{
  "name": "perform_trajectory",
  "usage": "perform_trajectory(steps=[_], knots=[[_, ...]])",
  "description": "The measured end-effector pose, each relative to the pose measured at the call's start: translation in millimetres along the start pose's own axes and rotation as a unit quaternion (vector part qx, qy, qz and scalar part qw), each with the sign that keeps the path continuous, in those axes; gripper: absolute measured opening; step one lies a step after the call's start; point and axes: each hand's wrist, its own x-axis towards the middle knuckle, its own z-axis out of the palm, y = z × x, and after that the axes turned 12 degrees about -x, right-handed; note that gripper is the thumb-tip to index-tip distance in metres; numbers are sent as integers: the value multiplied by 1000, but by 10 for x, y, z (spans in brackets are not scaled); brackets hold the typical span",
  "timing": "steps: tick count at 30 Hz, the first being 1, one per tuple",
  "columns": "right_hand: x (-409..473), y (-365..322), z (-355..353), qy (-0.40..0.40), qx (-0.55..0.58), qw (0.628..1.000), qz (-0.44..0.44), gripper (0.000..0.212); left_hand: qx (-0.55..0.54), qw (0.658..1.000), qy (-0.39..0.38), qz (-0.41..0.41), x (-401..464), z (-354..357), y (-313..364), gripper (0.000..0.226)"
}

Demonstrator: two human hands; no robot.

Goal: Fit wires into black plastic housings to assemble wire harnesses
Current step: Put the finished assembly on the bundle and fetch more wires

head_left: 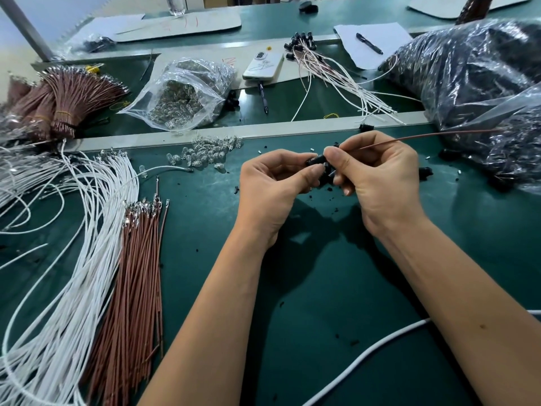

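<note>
Head: loose bulbs [208, 153] (clear) behind left hand [272, 186], phone [263, 65] beyond

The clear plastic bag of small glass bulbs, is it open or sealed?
Open: the clear plastic bag has its mouth gaping toward the green table.

Bright, even light; edges warped (wide-angle lens).
</note>
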Motion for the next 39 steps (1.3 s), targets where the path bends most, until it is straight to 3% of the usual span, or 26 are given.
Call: perform_trajectory(steps=[12, 21, 27, 39], knots=[[53, -65, -64, -77, 52, 989, 114, 23, -14, 1000, -12, -13, 2, -4, 16, 17], [57, -74, -81, -105, 34, 988, 104, 25, 6, 999, -32, -33, 3, -29, 29, 13], [52, -88, -72, -118, 69, 982, 131, 33, -5, 999, -1, -39, -1, -21, 14, 16], [43, -38, -68, -86, -2, 994, 62, 15, 15, 1000, -3, -24, -1, -22, 9, 15]])
